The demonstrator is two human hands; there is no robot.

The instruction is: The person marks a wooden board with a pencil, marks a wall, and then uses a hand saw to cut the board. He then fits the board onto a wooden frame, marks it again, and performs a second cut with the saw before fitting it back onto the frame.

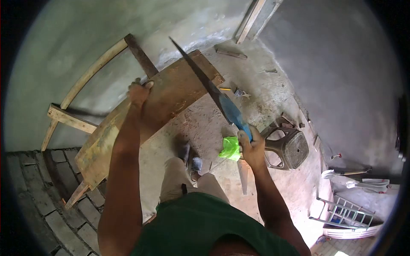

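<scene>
My right hand (pixel 253 147) is wrapped around the blue handle of a handsaw (pixel 205 79). The saw's long dark blade points up and to the left, overlapping the right part of a wide wooden board (pixel 171 91) in this view. At the board's far edge is my left hand (pixel 139 91), closed over the wood with the thumb on top. The board lies at a slant on a wooden frame (pixel 72 117). Just beside my right hand is a bright green plastic bag (pixel 230 148), and below it a pointed blade (pixel 243 177) near the floor.
A brown plastic stool (pixel 294 149) lies tipped over on the right. Wood scraps (pixel 231 53) and a yellow pencil-like stick (pixel 225 89) are on the concrete floor. Stacked blocks (pixel 64 226) stand at lower left; a metal ladder (pixel 346 211) is at lower right.
</scene>
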